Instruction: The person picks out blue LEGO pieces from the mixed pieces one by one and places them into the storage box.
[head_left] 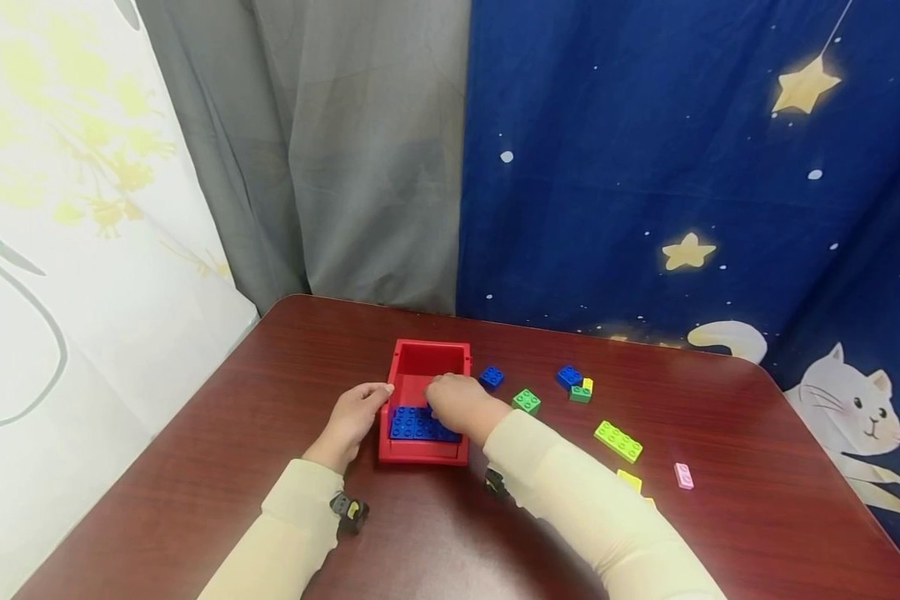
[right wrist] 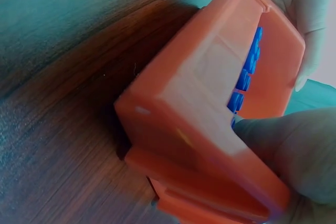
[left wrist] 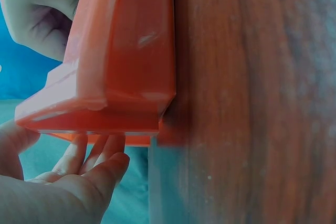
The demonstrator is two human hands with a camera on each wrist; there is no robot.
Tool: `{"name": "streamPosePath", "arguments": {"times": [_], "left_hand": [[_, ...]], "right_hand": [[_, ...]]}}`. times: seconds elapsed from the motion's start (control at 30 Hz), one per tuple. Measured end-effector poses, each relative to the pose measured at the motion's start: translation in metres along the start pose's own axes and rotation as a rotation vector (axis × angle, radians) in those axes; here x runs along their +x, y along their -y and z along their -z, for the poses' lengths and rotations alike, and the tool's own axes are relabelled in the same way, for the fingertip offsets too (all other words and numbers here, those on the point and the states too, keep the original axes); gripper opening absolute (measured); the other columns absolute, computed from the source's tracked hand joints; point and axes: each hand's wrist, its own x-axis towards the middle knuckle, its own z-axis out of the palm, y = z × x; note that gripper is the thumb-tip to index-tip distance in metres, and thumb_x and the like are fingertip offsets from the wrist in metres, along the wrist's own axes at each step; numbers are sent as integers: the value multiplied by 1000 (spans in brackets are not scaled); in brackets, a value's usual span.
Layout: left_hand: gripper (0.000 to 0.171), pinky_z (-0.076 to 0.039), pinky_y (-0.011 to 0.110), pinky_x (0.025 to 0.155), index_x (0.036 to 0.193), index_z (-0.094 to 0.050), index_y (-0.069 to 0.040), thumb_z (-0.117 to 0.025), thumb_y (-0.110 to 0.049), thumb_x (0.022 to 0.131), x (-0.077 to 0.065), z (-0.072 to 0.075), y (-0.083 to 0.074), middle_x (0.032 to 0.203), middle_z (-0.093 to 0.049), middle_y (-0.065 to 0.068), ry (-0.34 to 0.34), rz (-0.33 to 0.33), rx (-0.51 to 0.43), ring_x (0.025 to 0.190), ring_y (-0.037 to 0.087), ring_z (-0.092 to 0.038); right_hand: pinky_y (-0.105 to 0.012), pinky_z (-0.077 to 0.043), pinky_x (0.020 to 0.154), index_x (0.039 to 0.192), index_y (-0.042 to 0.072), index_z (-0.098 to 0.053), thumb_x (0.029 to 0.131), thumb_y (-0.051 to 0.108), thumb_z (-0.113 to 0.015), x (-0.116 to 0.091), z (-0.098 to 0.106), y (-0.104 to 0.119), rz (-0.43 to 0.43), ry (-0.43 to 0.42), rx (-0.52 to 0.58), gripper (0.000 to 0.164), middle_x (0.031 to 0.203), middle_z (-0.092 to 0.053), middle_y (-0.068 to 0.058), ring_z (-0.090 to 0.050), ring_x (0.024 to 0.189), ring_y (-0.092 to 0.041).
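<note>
Bricks [head_left: 402, 423] lie in a red box [head_left: 422, 451] beneath right hand [head_left: 465, 403].

Text: none legible; labels: none legible; brands: none legible; numbers: none legible; signs: none legible; views covered: head, left wrist and right wrist, each from upper left to lower right of the frame

Inside the red box [head_left: 423, 451], the fingertips of the right hand [head_left: 461, 403] were hidden and blue bricks [head_left: 412, 422] partly covered; right of the box, yellow bricks [head_left: 630, 479] were partly concealed by a sleeve [head_left: 592, 508].
</note>
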Motion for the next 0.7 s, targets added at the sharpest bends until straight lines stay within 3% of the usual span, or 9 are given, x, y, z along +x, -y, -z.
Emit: {"name": "streamPosePath", "arguments": {"times": [0.7], "left_hand": [[47,-39,56,104,134,-52,-3,-52,-34,98,1,0,0,137,-49,21,3,6,-7,126,40,-44]], "right_hand": [[-31,-54,89,113,14,-70,89,28,-69,5,-4,-1,-16,23,36,28,100,-71,-2,-66,94,-17]]}}
